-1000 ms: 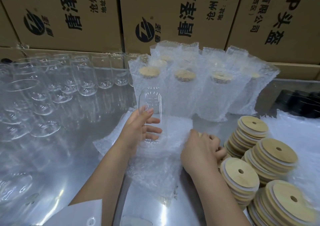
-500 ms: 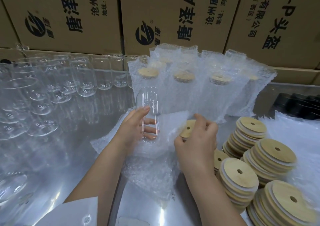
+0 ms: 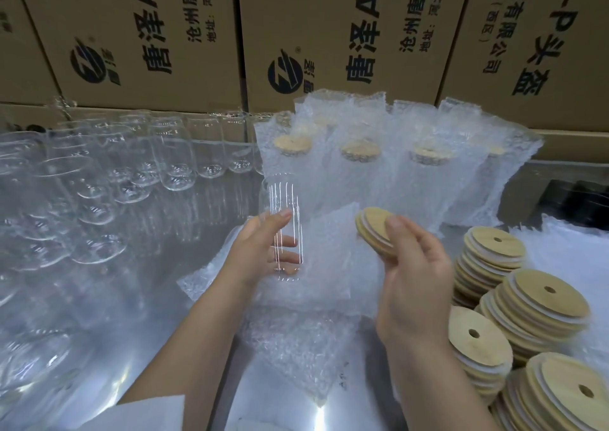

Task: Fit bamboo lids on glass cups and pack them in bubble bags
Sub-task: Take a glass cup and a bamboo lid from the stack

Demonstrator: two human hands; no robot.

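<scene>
Along the left edge of the bench (image 3: 148, 315), bare glass cups (image 3: 99, 196) are standing crowded rim to rim, running back to the rear edge. They are leaving you little room on that side, and a sleeve sweeping there is likely to knock one.

Your left hand (image 3: 257, 249) is gripping one glass cup (image 3: 285, 199) upright over the middle of the bench. Thumb and fingers are curled round its lower wall, and the mouth is standing free above them. The cup is judged rigid, smooth, slippery and breakable, so you are best holding it low on the body as now.

Beneath it, flat bubble bags (image 3: 333, 249) are lying in a loose pile. They are judged soft, light and apt to slide on the shiny top.

Your right hand (image 3: 418, 285) is pinching a bamboo lid (image 3: 372, 224) by its edge, thumb on top. The lid is tilted and is just beside the cup, not touching it. It is judged light and stiff, so you are safest seating it squarely and pressing on the flat face.

Behind, packed cups (image 3: 359, 173) are standing in their bags against the cartons (image 3: 329, 35) at the rear edge.

At the right edge, lid stacks (image 3: 534, 308) are leaning, close beside your right wrist. Open room is lying mainly at the near edge, between your forearms.
</scene>
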